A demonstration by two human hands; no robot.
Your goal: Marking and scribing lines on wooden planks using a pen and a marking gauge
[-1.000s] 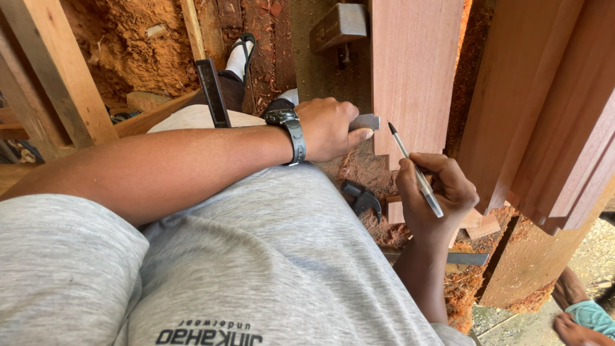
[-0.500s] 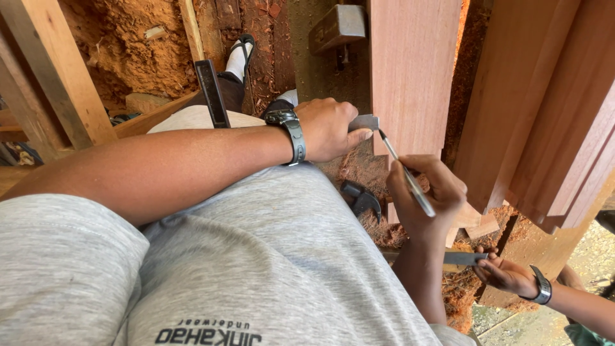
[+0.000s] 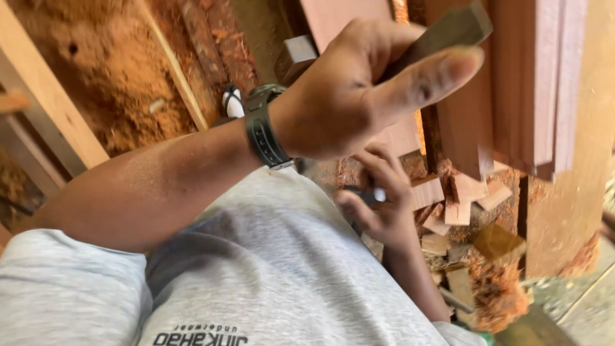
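Note:
My left hand (image 3: 359, 96), with a black watch (image 3: 262, 128) on the wrist, is raised close to the camera. It grips a dark grey-brown bar (image 3: 448, 29) that juts out past the thumb. Below it, my right hand (image 3: 378, 205) is closed around a thin metal tool (image 3: 378, 193); only a short shiny part shows between the fingers. Both hands are in front of upright reddish wooden boards (image 3: 474, 109). My grey shirt (image 3: 275, 269) fills the lower part of the view.
Small reddish wood offcuts (image 3: 461, 198) and shavings (image 3: 500, 288) lie at the foot of the boards. A pale wooden beam (image 3: 45, 96) slants at the left over orange sawdust-covered ground (image 3: 122, 77). A small wooden block (image 3: 298, 54) lies further away.
My left hand has lifted from near the board up toward the camera with the bar. My right hand has dropped lower with the metal tool. Another person's hand at lower right is gone.

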